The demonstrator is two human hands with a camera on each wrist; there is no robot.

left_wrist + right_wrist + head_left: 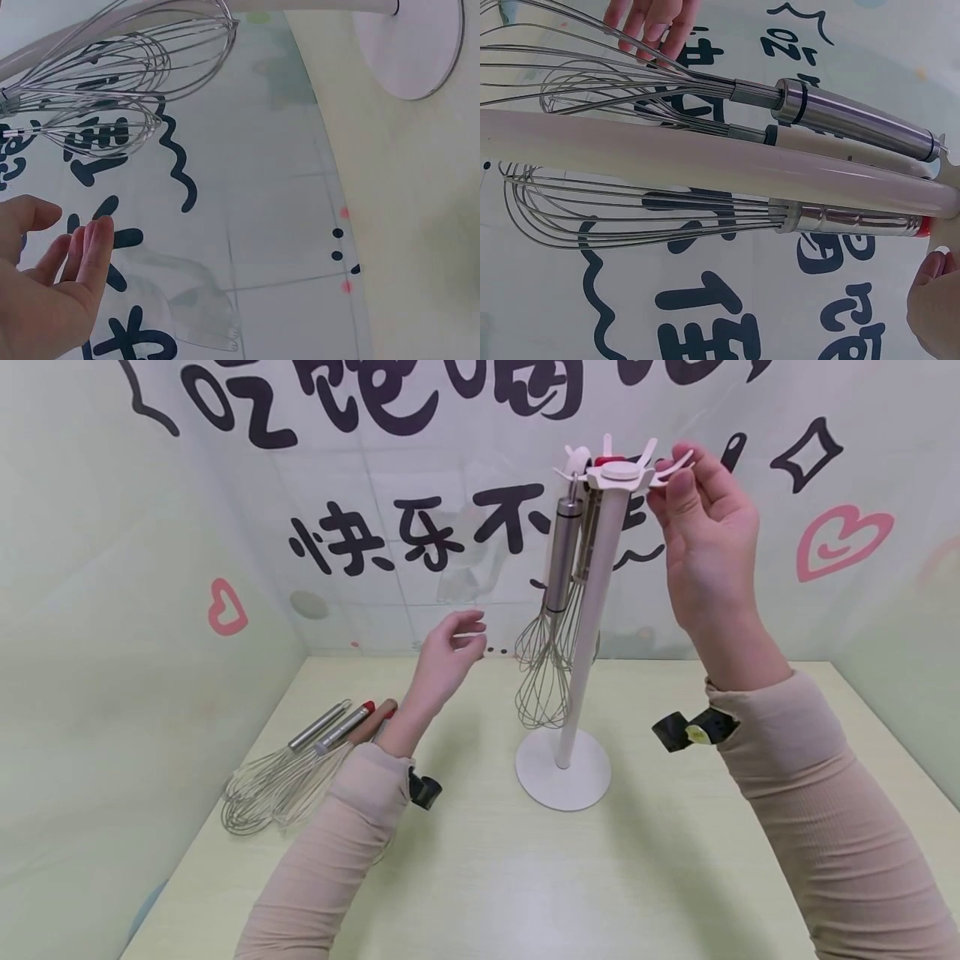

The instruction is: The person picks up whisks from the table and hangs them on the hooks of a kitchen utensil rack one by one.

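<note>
A white utensil stand point(592, 610) rises from a round base, with curved hooks point(621, 471) around its top. My right hand point(708, 547) pinches one hook on the right side between thumb and fingers. Three whisks hang from the stand: one with a steel handle point(862, 116), one with a pale handle point(832, 145) partly behind the pole, and one with a red-tipped handle point(855, 220). Left of the stand, my left hand point(444, 664) hovers in the air, fingers loosely bent and holding nothing. The hanging whisk wires point(127, 67) are apart from it in the left wrist view.
Several whisks point(288, 768) lie together on the pale table point(480, 877) at the left, partly hidden by the left forearm. Behind the table hangs a white backdrop point(390, 585) with black lettering and pink hearts. Similar pale walls stand at both sides.
</note>
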